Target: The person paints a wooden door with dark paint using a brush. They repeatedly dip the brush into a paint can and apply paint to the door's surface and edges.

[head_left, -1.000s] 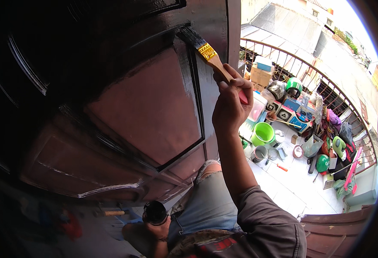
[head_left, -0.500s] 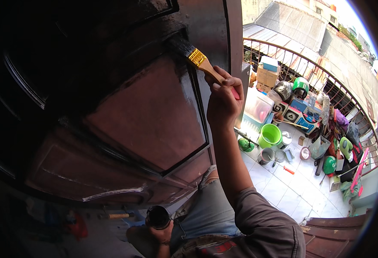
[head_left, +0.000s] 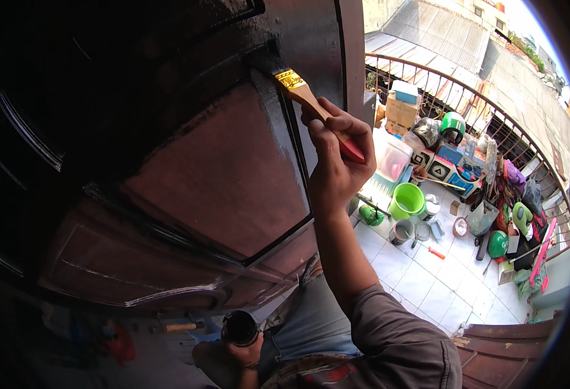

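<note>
My right hand (head_left: pixel 340 155) is closed round the wooden, red-ended handle of a paintbrush (head_left: pixel 309 98). The brush's dark bristles press against the upper corner of a brown recessed panel in a wooden door (head_left: pixel 226 172). Glossy black paint covers the frame and moulding around this panel, and the panel's face is mostly bare reddish brown with dark streaks at its right edge. Low down near my lap, my left hand (head_left: pixel 246 352) grips a round container (head_left: pixel 239 328) that looks black inside. How full it is cannot be made out.
On the white-tiled balcony floor at right stand a green bucket (head_left: pixel 407 201), a grey can (head_left: pixel 402 231) and an orange-handled tool (head_left: pixel 436 253). Boxes, helmets (head_left: pixel 453 127) and bags crowd the metal railing (head_left: pixel 486 97). A wooden-handled tool (head_left: pixel 176 327) lies at lower left.
My right hand has turned slightly and shifted a little down and right, tilting the brush handle. The bristles have slid slightly left along the panel's upper corner. The left hand still holds the container.
</note>
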`<state>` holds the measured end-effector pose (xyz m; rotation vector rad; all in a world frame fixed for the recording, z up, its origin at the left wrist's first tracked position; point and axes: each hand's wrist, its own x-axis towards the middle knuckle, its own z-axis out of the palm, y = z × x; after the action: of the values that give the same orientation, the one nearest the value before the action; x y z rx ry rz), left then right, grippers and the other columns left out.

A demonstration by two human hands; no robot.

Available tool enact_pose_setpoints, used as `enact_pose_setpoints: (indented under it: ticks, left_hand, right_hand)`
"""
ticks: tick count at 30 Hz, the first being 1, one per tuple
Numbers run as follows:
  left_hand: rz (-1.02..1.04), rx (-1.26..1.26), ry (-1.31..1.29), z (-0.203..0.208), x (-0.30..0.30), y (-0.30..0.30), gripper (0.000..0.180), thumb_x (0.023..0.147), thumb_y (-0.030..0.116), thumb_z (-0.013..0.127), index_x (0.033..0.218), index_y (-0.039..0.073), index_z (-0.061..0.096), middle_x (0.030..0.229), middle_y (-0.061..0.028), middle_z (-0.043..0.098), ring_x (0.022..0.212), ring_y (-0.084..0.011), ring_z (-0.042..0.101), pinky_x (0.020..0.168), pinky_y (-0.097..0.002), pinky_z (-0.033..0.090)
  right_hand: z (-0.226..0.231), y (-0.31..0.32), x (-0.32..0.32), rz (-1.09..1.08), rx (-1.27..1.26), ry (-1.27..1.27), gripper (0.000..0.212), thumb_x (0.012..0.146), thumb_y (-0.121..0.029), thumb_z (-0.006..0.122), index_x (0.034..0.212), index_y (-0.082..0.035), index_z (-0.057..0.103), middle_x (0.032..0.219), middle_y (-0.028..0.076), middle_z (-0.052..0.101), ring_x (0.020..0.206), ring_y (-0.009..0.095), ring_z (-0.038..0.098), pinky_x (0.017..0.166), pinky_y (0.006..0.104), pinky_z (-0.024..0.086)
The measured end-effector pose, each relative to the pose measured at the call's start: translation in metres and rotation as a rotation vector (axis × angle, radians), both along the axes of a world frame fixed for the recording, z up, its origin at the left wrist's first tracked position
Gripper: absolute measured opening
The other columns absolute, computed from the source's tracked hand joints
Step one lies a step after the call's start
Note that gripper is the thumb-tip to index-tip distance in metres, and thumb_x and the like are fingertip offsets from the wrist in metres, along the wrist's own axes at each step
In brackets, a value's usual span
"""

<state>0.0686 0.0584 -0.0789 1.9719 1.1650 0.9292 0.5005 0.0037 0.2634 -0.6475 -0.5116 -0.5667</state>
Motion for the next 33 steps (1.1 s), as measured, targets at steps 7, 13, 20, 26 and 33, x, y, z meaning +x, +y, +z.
enact_pose_setpoints:
  ticks: [7, 13, 20, 26, 33]
  left_hand:
    - [0.008, 0.010, -0.075, 0.010, 0.009, -0.005, 0.106, 0.050, 0.031, 0.095, 0.137, -0.004, 0.045, 0.132, -0.0212, 0.054, 0.124, -0.0357, 0.054, 0.109, -0.0464, 0.040]
    - [-0.010, -0.010, -0.037, -0.011, -0.003, 0.003, 0.108, 0.050, 0.031, 0.095, 0.138, -0.004, 0.044, 0.134, -0.0218, 0.053, 0.125, -0.0368, 0.053, 0.109, -0.0469, 0.040]
    - [-0.022, -0.028, -0.021, -0.004, -0.001, 0.002, 0.109, 0.049, 0.033, 0.095, 0.138, -0.003, 0.043, 0.134, -0.0221, 0.053, 0.125, -0.0377, 0.053, 0.109, -0.0473, 0.040]
    - [-0.013, 0.012, -0.026, -0.008, -0.002, 0.003, 0.108, 0.050, 0.033, 0.095, 0.138, -0.003, 0.044, 0.133, -0.0217, 0.053, 0.124, -0.0369, 0.053, 0.108, -0.0469, 0.040]
    - [-0.028, -0.028, -0.058, 0.009, 0.004, -0.002, 0.105, 0.051, 0.031, 0.095, 0.138, -0.003, 0.044, 0.133, -0.0209, 0.054, 0.124, -0.0359, 0.054, 0.108, -0.0458, 0.041]
  right_hand:
    - [0.019, -0.014, -0.011, -0.088, -0.124, 0.031, 0.012, 0.089, 0.004, 0.066, 0.099, 0.005, 0.059, 0.109, 0.025, 0.069, 0.093, 0.025, 0.072, 0.088, 0.0336, 0.058]
    - [0.019, -0.019, -0.016, -0.049, -0.148, 0.047, 0.013, 0.088, 0.004, 0.067, 0.099, 0.005, 0.061, 0.104, 0.022, 0.071, 0.096, 0.023, 0.072, 0.088, 0.0319, 0.056]
    - [0.020, -0.019, -0.018, -0.060, -0.098, 0.000, 0.013, 0.087, 0.002, 0.069, 0.098, 0.004, 0.063, 0.101, 0.020, 0.072, 0.101, 0.022, 0.070, 0.091, 0.0309, 0.054]
    - [0.020, -0.023, -0.012, -0.032, -0.084, 0.033, 0.016, 0.087, -0.002, 0.072, 0.099, 0.003, 0.063, 0.103, 0.020, 0.073, 0.100, 0.020, 0.071, 0.087, 0.0296, 0.054]
    - [0.005, -0.034, -0.031, -0.127, -0.239, 0.076, 0.018, 0.092, -0.005, 0.071, 0.105, 0.004, 0.062, 0.092, 0.015, 0.074, 0.087, 0.016, 0.072, 0.078, 0.0263, 0.056]
